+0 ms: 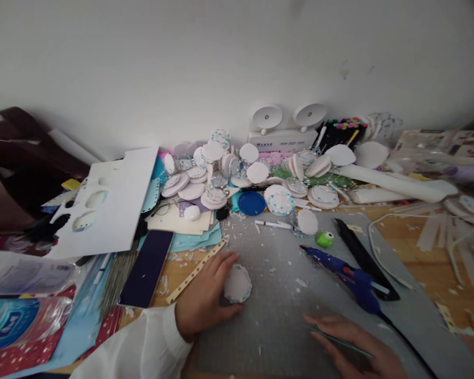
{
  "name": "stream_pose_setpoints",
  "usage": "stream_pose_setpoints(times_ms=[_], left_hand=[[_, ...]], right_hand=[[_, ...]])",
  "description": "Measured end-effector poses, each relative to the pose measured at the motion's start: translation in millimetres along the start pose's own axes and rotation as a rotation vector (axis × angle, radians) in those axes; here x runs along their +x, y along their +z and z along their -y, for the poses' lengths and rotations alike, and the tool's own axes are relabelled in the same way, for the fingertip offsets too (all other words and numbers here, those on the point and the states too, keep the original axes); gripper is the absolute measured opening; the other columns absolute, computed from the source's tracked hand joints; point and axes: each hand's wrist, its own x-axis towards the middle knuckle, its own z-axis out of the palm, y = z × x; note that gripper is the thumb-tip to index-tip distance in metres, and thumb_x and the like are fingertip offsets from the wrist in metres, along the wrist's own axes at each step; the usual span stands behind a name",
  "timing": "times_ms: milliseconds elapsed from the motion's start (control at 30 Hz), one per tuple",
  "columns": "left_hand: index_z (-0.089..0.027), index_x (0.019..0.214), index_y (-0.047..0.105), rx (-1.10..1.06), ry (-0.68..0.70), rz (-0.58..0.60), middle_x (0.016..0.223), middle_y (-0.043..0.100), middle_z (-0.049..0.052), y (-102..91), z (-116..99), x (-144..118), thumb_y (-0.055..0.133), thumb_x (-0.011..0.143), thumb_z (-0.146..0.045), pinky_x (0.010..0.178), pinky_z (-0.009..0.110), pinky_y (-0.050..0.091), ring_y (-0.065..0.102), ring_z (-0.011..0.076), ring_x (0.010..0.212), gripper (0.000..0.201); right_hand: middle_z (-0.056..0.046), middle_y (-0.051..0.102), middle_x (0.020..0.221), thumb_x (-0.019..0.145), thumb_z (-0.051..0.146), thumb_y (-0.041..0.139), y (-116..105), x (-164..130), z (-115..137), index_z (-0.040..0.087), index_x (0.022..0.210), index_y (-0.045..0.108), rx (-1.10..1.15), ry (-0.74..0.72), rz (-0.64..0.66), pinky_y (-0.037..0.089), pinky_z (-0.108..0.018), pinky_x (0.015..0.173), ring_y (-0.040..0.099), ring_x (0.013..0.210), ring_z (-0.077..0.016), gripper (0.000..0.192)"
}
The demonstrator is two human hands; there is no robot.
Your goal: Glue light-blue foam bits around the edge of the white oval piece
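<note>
Head view. Scalloped disc (237,285): white, flat, round, its wavy rim flecked with pale blue; face plain and matte. It lies on the grey mat (268,337), left of the mat's middle. Left hand (207,292) holds it by the left edge, fingers curved round the upper side, thumb near the lower. Right hand (355,339), blurred, well apart to the right, fingers drawn narrow about a thin greenish tool (342,341); exact type unclear.

Mat smooth, dull, littered with pale scraps. Blue glue gun (345,271): hard plastic, tapered nozzle, black cord. Behind, a heaped pile of white discs (256,172), some plain, some blue-dotted at the rim, and a round, glossy blue lid-like piece (252,203). Perforated strip (197,270), tan, narrow, beside the left hand. Bench (405,237) of light wood grain. Dark phone (147,268), slab-flat and shiny, to the left.
</note>
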Motion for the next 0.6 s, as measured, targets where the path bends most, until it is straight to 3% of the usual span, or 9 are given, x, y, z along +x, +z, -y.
stream_pose_setpoints(times_ms=[133, 267, 400, 500, 600], left_hand=[[-0.022, 0.148, 0.033, -0.007, -0.021, -0.018, 0.143, 0.053, 0.02, 4.3, 3.3, -5.0, 0.084, 0.072, -0.018, 0.11, 0.058, 0.044, 0.052, 0.0381, 0.133, 0.091], [-0.027, 0.148, 0.028, -0.03, -0.028, -0.023, 0.144, 0.053, 0.017, 7.5, 5.1, -9.6, 0.089, 0.066, -0.019, 0.109, 0.059, 0.045, 0.053, 0.0386, 0.132, 0.103], [-0.029, 0.151, 0.018, -0.052, -0.015, -0.027, 0.15, 0.046, 0.02, 7.7, 6.8, -12.3, 0.093, 0.062, -0.023, 0.109, 0.061, 0.044, 0.048, 0.0408, 0.137, 0.117], [-0.028, 0.152, 0.02, -0.071, 0.044, -0.058, 0.155, 0.036, 0.022, 3.3, 3.7, -13.7, 0.097, 0.056, -0.034, 0.111, 0.064, 0.038, 0.039, 0.0452, 0.142, 0.123], [-0.028, 0.145, 0.038, -0.112, 0.098, -0.182, 0.152, 0.04, 0.019, -3.0, -7.7, -15.7, 0.09, 0.067, -0.043, 0.111, 0.061, 0.036, 0.04, 0.0428, 0.139, 0.095]], right_hand=[[0.002, 0.081, 0.082, 0.082, 0.027, 0.072, 9.0, -2.8, -2.6, 0.031, 0.087, 0.075, 0.022, -0.015, 0.023, 0.066, -0.024, 0.063, 0.078, 0.068, -0.0206, 0.007], [0.002, 0.081, 0.083, 0.082, 0.024, 0.072, 12.7, -9.0, -5.7, 0.031, 0.088, 0.075, 0.031, -0.021, 0.002, 0.065, -0.023, 0.065, 0.078, 0.068, -0.0197, 0.01], [-0.002, 0.081, 0.081, 0.08, 0.024, 0.072, 11.7, -6.9, -0.6, 0.027, 0.084, 0.077, 0.037, 0.059, -0.069, 0.065, -0.024, 0.065, 0.078, 0.069, -0.0205, 0.007], [-0.002, 0.08, 0.077, 0.076, 0.02, 0.075, 7.8, 5.8, 10.5, 0.026, 0.078, 0.076, 0.107, 0.105, -0.158, 0.063, -0.021, 0.063, 0.077, 0.067, -0.0194, 0.006], [-0.003, 0.078, 0.071, 0.073, 0.018, 0.077, 5.0, 19.3, 21.8, 0.025, 0.073, 0.074, 0.207, 0.111, -0.254, 0.063, -0.022, 0.062, 0.076, 0.065, -0.0192, 0.007]])
